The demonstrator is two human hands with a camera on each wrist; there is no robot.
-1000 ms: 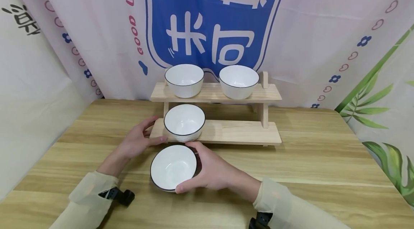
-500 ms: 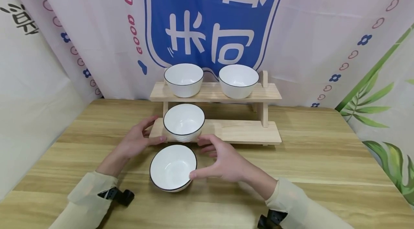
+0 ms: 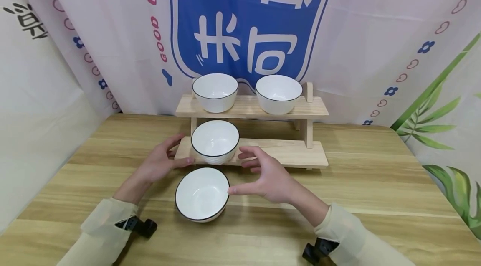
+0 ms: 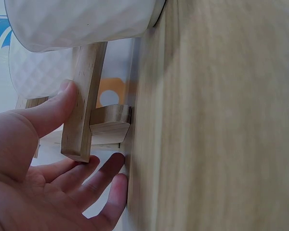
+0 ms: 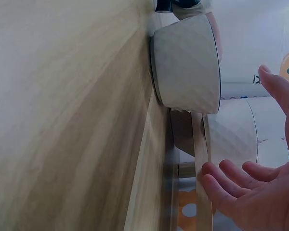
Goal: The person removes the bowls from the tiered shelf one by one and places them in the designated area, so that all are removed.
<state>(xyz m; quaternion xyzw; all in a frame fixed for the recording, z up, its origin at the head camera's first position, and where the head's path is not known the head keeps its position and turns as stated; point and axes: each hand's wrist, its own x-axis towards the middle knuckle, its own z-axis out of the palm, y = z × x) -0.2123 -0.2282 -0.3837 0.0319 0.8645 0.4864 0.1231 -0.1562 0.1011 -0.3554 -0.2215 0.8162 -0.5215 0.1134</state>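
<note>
A white bowl [image 3: 202,195] with a thin dark rim stands on the table, in front of a two-tier wooden shelf [image 3: 279,152]. My left hand [image 3: 155,165] holds the left end of the lower board, the thumb [image 4: 62,103] on its top face and the fingers around its end and underside. My right hand [image 3: 273,179] is spread with nothing in it. Its thumb tip overlaps the bowl's right rim in the head view, and its fingers hover by the lower board's front edge. Another white bowl [image 3: 215,138] sits on the left of that board.
Two more white bowls, left [image 3: 215,92] and right [image 3: 279,95], stand on the upper tier. Behind the shelf hangs a printed curtain [image 3: 150,49]. The wooden table [image 3: 357,191] extends to both sides.
My right hand has released the front bowl and moved right and slightly away, its fingers spreading. The bowl and my left hand have stayed in place.
</note>
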